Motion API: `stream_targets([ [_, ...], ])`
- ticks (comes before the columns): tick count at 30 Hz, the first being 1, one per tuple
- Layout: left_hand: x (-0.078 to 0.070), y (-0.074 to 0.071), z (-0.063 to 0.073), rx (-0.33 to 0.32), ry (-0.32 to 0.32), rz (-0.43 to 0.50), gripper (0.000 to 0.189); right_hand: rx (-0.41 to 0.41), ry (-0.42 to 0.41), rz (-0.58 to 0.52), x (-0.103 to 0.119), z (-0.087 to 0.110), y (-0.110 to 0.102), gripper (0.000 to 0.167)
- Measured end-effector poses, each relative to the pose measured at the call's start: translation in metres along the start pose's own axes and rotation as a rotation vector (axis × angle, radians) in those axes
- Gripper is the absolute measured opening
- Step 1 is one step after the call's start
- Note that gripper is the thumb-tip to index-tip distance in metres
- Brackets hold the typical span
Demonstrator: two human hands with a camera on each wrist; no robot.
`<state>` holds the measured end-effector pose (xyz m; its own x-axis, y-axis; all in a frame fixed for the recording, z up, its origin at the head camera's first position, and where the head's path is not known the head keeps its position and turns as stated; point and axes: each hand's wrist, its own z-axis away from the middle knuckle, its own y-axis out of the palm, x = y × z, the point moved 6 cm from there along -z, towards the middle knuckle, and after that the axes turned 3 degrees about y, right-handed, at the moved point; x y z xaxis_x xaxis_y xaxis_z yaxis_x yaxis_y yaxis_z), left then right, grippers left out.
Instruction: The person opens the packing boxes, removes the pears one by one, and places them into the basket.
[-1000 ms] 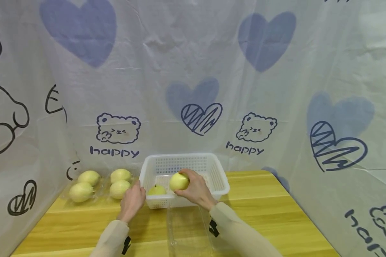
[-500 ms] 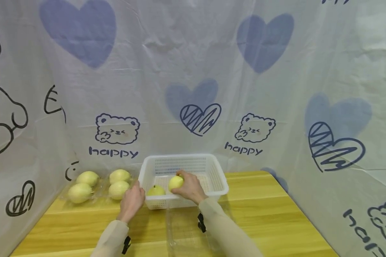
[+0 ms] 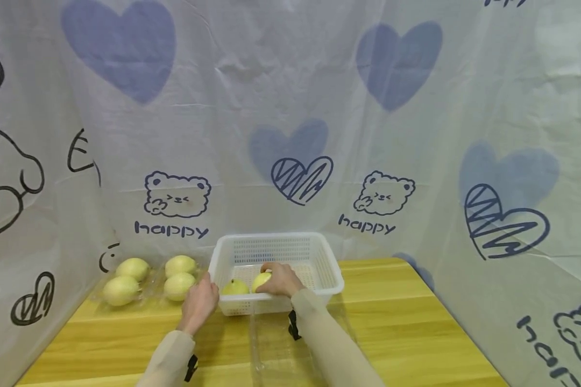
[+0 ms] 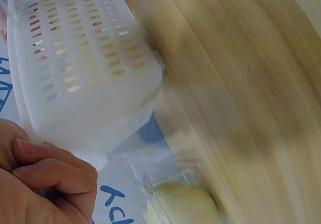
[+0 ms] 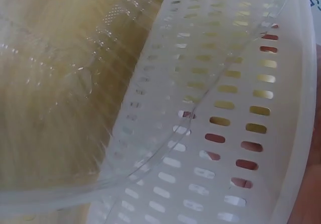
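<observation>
A white slatted plastic basket point(image 3: 237, 307) stands at the back middle of the table. My left hand point(image 3: 200, 304) grips its left rim; the left wrist view shows that hand's fingers point(image 4: 65, 176) curled beside the basket's end wall point(image 4: 95, 111). Inside the basket, my right hand point(image 3: 284, 280) holds a pale yellow pear point(image 3: 260, 281) low, just behind the front rim. Left of it sits a second pear point(image 3: 235, 287), stem up. From the right wrist camera, the basket's slotted wall point(image 5: 200, 147) mostly hides the right hand, with bits of skin and yellow showing through the slots.
An open clear plastic box point(image 3: 281, 344) lies against the basket's front. To the left, clear packs hold more pears point(image 3: 121, 291), one pair point(image 3: 179, 286) close by my left hand. A printed cloth point(image 3: 242, 134) hangs behind and at both sides of the wooden table point(image 3: 406, 317).
My right hand has lowered the pear into the basket and moved slightly left, beside the other pear. My left hand has stayed on the rim.
</observation>
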<state>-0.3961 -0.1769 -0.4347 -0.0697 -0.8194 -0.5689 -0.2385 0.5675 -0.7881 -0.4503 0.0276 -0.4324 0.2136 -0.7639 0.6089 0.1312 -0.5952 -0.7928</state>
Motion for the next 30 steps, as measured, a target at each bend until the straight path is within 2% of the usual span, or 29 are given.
stream_targets([
  [6,-0.002,-0.002,-0.001,-0.015,0.008,-0.023,0.044,0.074,0.037,0.098,0.003,-0.005,0.003,0.047],
  [12,-0.003,-0.002,0.001,-0.02,0.013,-0.021,0.043,0.142,0.059,0.109,0.003,-0.005,0.006,0.042],
  [24,-0.001,-0.003,0.001,-0.029,0.009,-0.031,0.037,0.256,-0.048,0.078,0.006,0.002,0.012,0.041],
  [30,-0.003,-0.002,0.002,-0.019,0.003,-0.022,0.043,0.242,-0.092,0.065,0.008,0.003,0.012,0.033],
])
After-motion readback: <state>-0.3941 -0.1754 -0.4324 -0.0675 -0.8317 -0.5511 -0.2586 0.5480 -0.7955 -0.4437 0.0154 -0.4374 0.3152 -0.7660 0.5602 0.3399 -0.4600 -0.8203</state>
